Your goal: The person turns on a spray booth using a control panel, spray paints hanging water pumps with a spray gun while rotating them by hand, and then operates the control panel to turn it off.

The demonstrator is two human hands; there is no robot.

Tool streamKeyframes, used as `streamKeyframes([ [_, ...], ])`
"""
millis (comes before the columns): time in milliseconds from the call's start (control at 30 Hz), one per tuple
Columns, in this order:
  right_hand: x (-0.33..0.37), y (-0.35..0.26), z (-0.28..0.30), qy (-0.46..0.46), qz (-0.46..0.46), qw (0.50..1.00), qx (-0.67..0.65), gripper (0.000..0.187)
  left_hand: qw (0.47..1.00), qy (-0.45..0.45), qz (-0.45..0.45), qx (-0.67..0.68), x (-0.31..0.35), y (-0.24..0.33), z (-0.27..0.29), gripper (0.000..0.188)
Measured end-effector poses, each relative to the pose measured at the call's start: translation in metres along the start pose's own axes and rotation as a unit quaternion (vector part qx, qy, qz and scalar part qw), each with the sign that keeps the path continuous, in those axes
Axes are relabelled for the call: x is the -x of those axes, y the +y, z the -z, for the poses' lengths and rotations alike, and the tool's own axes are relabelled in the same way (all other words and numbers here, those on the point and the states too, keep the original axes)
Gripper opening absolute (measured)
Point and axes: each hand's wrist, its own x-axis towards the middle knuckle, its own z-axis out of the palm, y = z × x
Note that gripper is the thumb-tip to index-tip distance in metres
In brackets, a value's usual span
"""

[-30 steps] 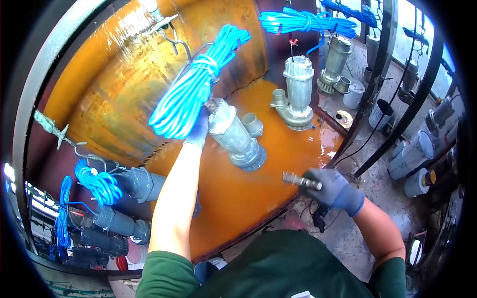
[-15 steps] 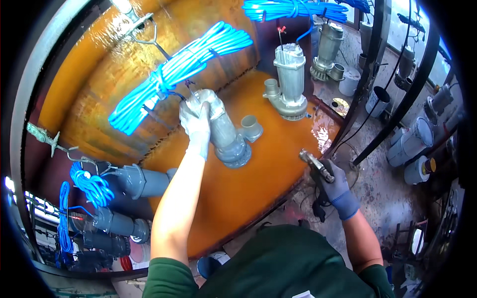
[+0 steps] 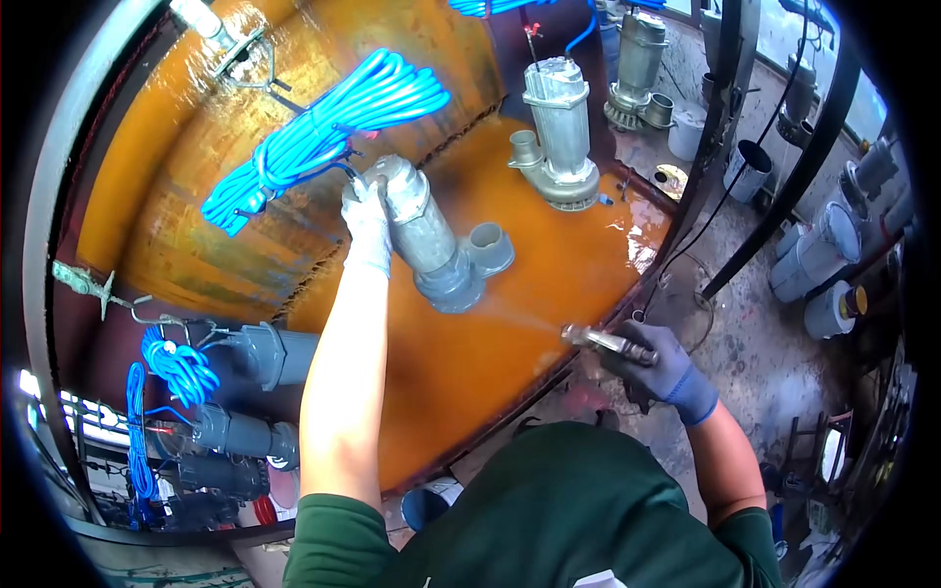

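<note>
Our left hand [image 3: 367,223], nearer, grips the pump [image 3: 428,238] near its top. Slanting down rightward, it lies forward-left of the spray gun [image 3: 613,344] our right hand [image 3: 665,367] clasps.

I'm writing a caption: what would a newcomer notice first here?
Likely the big blue coil, upper left, beside the pump whose top the left hand grips. Then the orange surface across the middle, and the spray gun in the right hand, right of centre, misting toward the pump's base.
</note>
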Motion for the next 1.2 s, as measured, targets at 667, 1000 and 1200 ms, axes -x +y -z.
streamKeyframes([
  [667,0.030,0.022,0.014,0.009,-0.034,0.999,0.027,0.025,0.990,0.083,-0.016,-0.114,-0.045,-0.028,-0.012,0.049],
  [1000,0.031,0.020,0.033,-0.033,-0.033,0.998,0.043,0.022,0.958,-0.105,0.121,0.239,-0.043,-0.008,-0.018,0.044],
  [1200,0.017,0.001,0.037,-0.064,-0.056,0.996,-0.034,0.026,0.926,-0.178,0.197,0.269,-0.034,0.006,0.000,0.043],
])
